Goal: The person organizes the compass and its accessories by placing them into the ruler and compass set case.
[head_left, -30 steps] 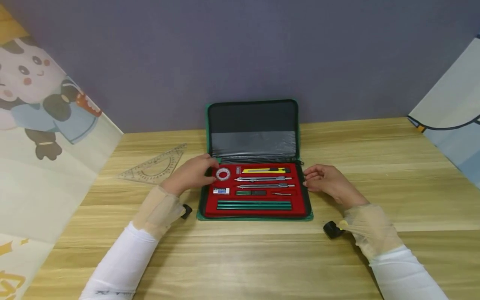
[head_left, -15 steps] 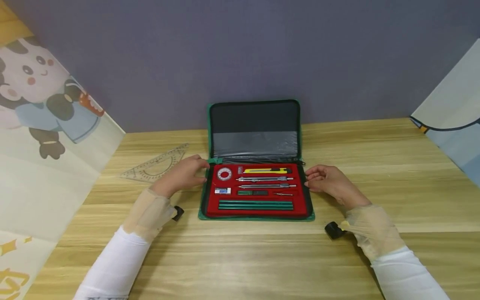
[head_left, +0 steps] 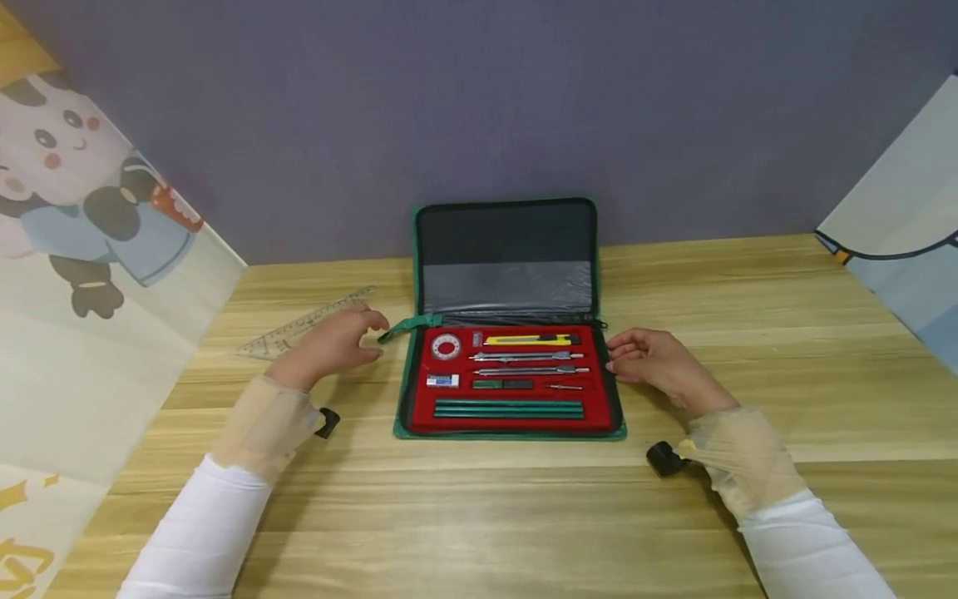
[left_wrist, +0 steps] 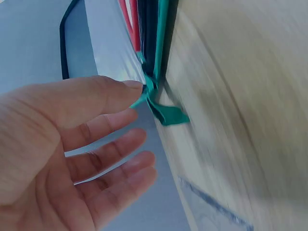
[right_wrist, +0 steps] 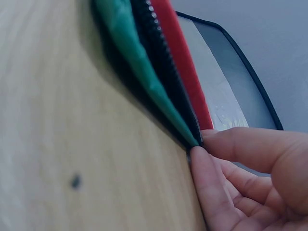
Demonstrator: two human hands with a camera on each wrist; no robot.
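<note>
A green zip case (head_left: 509,435) lies unfolded on the table, its dark lid propped up against the grey-blue back panel. Its red tray (head_left: 464,333) carries a round white disc (head_left: 446,347), a yellow cutter knife (head_left: 527,340), silver compasses (head_left: 531,371), an eraser (head_left: 442,381) and green pencils (head_left: 509,409). My left hand (head_left: 322,345) is left of the case, thumb and fingers apart, by the free end of a green strap (left_wrist: 168,114). My right hand (head_left: 662,366) pinches the case's right edge between thumb and forefinger, clearest in the right wrist view.
A clear triangular ruler (head_left: 258,343) lies on the wooden table (head_left: 479,516) to the left, partly behind my left hand. The back panel (head_left: 479,125) closes off the far side. Printed cartoon panels (head_left: 97,191) stand at the left and right.
My left hand has moved left, away from the case's left edge, and the green strap now sticks out from the corner. The right hand stays at the right edge.
</note>
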